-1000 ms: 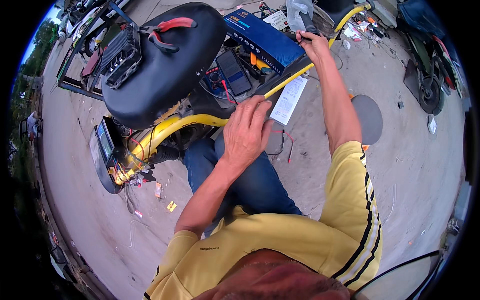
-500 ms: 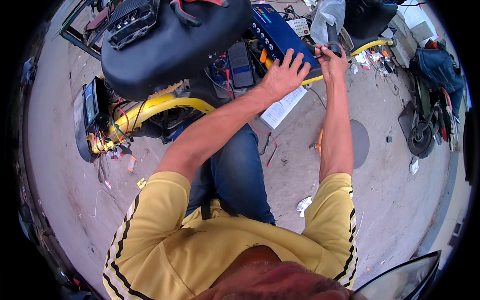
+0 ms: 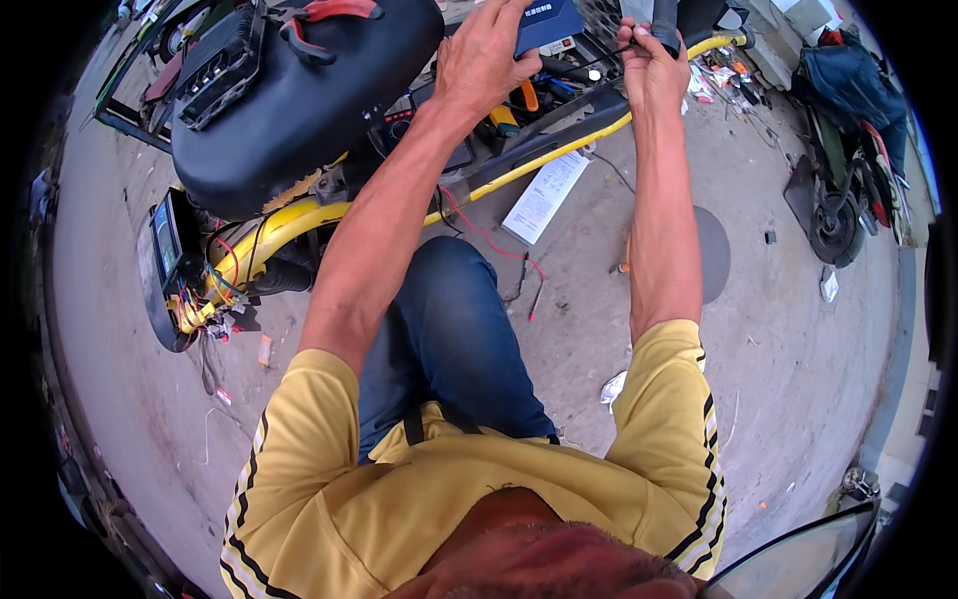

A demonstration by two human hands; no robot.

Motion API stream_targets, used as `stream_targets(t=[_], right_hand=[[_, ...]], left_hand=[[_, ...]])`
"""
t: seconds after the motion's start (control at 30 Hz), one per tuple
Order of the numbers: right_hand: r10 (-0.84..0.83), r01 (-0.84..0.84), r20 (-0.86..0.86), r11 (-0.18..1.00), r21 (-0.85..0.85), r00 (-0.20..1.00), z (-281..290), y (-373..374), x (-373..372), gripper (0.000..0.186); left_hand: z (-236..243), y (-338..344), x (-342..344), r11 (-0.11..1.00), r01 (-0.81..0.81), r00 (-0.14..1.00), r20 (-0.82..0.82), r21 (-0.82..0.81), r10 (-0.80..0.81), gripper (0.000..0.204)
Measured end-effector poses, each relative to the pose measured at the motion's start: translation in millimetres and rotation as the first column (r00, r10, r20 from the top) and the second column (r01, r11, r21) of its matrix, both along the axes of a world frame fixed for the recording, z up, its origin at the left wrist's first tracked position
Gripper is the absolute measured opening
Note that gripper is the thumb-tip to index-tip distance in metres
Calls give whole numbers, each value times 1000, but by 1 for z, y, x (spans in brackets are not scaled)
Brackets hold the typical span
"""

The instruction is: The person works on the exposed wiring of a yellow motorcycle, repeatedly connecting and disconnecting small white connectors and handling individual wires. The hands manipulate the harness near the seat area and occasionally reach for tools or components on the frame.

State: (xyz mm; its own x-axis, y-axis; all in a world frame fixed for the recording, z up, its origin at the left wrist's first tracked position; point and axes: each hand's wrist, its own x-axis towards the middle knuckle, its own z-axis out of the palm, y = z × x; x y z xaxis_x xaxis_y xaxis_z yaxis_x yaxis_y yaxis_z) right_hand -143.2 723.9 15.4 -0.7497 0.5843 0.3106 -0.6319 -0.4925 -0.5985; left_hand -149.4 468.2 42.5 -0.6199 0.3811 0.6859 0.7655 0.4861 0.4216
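I think this is the holding part: the left hand (image 3: pixel 482 58) grips the far blue box (image 3: pixel 550 27), needing care, but I can't tell what the curled right hand (image 3: pixel 655 78) grips.

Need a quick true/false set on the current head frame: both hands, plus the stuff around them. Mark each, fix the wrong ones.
1. The left hand is on the blue box. True.
2. The right hand touches the black tube. True.
3. The red-handled pliers lie on the ground. False: they lie on the black seat.
4. The display unit is to the right of the right hand. False: it is far to the left, by the left end of the yellow frame.
5. A red probe shows to the right of the jeans. True.
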Motion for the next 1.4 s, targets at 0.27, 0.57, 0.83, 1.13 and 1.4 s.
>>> stream_targets(t=[0.27,0.57,0.83,1.13,1.4], right_hand=[[-64,67,-89,997,25,994,53,13,-25,28],[-5,-24,-133,977,-213,991,78,38,22,9],[155,-252,-264,889,-383,952,92,-19,185,33],[335,-489,-397,776,-398,854,127,-79,266,33],[517,-704,-486,594,-390,705,143,-187,311,53]], left_hand=[[5,-2,3,999,-36,999,22,34,35,73],[-18,5,-2,997,-72,994,-84,21,73,67],[-55,14,28,986,-21,992,-126,-168,-1,65],[-73,-19,132,993,96,945,320,-66,-70,36],[-60,-87,288,594,-305,-485,415,745,-770,60]])
